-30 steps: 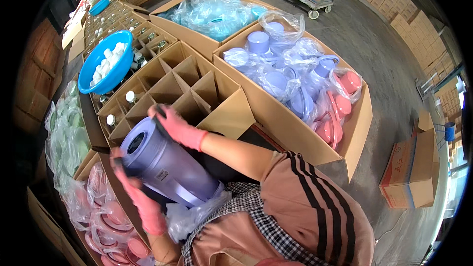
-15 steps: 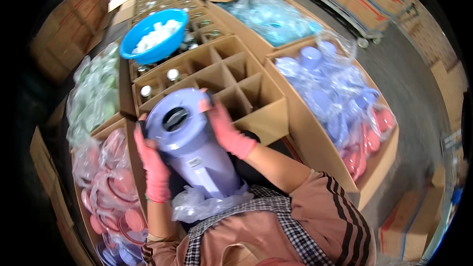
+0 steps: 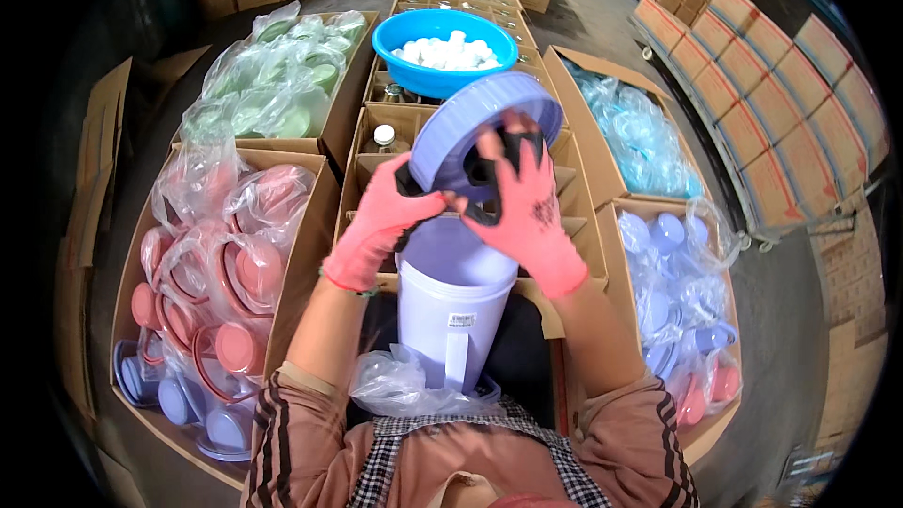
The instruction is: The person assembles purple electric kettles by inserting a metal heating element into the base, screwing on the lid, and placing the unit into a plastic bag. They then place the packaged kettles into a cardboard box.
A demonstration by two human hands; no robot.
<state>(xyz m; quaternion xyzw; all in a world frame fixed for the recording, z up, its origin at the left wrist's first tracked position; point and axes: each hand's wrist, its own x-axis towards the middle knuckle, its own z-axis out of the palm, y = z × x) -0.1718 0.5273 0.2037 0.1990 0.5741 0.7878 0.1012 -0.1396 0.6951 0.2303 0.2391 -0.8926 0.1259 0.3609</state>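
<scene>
Off the jug (image 3: pixel 428 315), the lid (image 3: pixel 456 129) now tilts.

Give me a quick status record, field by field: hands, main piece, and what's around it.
Left hand: pink glove, gripping the rim of the lavender lid
Right hand: pink glove, fingers at the lid; exact grip unclear
Lid: off, tilted above the jug's mouth
Lavender jug: open-topped, handle toward the person
Plastic wrap: bunched by the jug's base
Ahead: blue basin of small white pieces
Left boxes: green, pink and lavender items
Right boxes: turquoise, lavender and pink items
</scene>
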